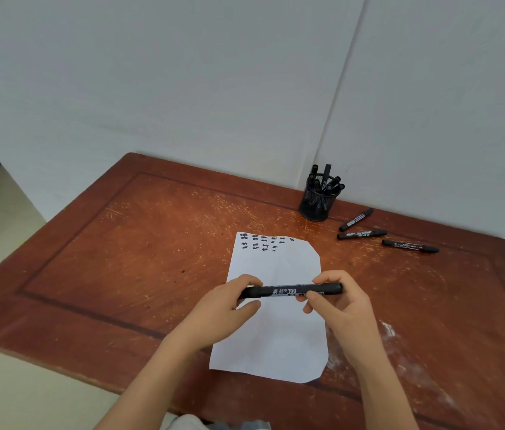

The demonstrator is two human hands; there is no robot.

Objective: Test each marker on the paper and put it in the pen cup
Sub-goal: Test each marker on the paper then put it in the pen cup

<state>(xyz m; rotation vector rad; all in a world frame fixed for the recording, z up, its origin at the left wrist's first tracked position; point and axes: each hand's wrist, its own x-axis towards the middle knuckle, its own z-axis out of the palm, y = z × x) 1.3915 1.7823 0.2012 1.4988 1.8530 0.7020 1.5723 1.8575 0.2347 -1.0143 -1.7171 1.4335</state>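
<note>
Marker [291, 290] is held level above the paper [276, 330], left hand [226, 305] and right hand [338, 302] each gripping an end; uncapping looks next, then a test stroke. 3 markers [363, 234] wait beside the pen cup [314, 203].

Bare left hand [223, 307], right hand [342, 305], greyish clothing [190, 423]

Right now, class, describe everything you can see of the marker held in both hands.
The marker is black and plastic-looking, with white print reading 700 on its barrel. It is held roughly level, crosswise above the paper. The left hand pinches its left end, hiding it; the right hand grips near its blunt right end.
</note>
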